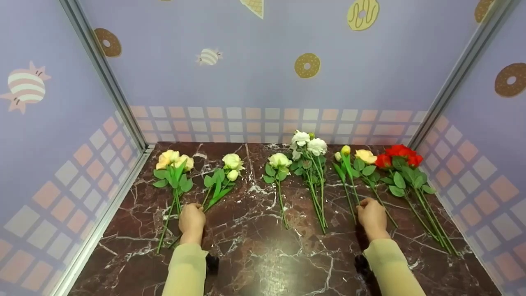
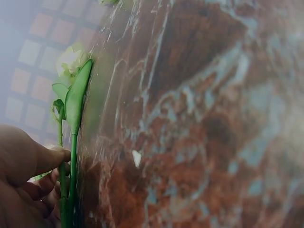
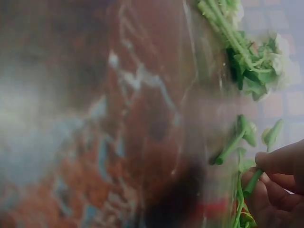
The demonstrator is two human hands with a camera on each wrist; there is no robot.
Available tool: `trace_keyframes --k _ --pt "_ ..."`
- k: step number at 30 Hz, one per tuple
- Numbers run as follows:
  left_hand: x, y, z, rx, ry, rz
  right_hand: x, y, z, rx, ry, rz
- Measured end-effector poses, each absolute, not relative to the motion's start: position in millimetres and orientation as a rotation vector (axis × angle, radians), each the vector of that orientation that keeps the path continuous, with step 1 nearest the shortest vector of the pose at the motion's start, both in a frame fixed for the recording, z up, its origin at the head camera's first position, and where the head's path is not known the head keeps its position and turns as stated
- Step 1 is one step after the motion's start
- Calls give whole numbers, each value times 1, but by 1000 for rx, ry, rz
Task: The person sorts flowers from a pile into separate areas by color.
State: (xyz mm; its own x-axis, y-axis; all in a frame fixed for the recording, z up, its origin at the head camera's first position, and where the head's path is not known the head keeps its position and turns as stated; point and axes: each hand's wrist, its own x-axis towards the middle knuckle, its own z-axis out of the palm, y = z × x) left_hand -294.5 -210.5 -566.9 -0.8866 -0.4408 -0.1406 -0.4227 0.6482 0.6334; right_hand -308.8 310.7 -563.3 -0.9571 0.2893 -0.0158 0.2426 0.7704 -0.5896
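Note:
My left hand (image 1: pixel 192 221) pinches the stem of a pale cream-green rose (image 1: pixel 232 161) between thumb and fingers. Alongside it runs the stem of a pale tulip (image 1: pixel 232 176); in the left wrist view the tulip's green leaf (image 2: pixel 78 97) stands beside the rose stem (image 2: pixel 60 135). To the left of this hand lies a group of peach and yellow flowers (image 1: pixel 174 160). My right hand (image 1: pixel 372 218) pinches the lower stem of a yellow tulip (image 1: pixel 345 150); the cut stem end (image 3: pixel 251 186) shows below the thumb. A paler tulip (image 1: pixel 337 156) lies next to it.
Between the hands lie a single pale rose (image 1: pixel 280 160) and a bunch of white flowers (image 1: pixel 316 146). A peach rose (image 1: pixel 365 156) and red flowers (image 1: pixel 398 155) lie at the right. Patterned walls (image 1: pixel 263 82) enclose the dark marble tabletop (image 1: pixel 263 246) at the back and sides.

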Motion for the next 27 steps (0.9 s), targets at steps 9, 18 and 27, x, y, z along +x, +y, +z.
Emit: trace_keyframes --k 9,18,27 --pt "-296 -209 -562 720 -2732 -1135 -312 312 -570 -399 -2952 896" --pt "-294 -209 -559 667 -2692 -1143 -313 313 -569 -350 -2968 887" --pt "-292 -207 -560 669 -2699 -1145 -313 315 -571 -332 -2964 846"
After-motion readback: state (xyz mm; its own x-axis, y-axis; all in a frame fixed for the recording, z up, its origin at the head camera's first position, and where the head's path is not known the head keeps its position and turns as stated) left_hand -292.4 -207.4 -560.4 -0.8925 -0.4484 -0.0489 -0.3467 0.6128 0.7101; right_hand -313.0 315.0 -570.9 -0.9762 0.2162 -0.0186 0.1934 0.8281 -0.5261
